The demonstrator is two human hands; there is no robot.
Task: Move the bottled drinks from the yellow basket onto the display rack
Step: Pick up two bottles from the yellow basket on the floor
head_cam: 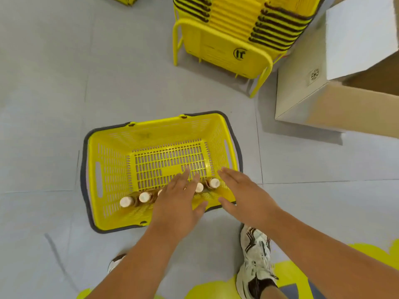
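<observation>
A yellow basket (112,169) with dark handles sits on the grey floor. Several bottled drinks with white caps stand in a row along its near wall: one at the left (126,201), one beside it (144,197), and two to the right (213,183). My left hand (179,199) hovers over the middle of the row, fingers spread and empty, hiding at least one bottle. My right hand (241,190) is over the basket's near right corner, open and holding nothing. No display rack is in view.
A stack of yellow baskets (237,29) stands in a yellow frame beyond. An open cardboard box (323,100) lies at the right. My shoes (257,262) are just behind the basket, on grey floor with yellow paint patches.
</observation>
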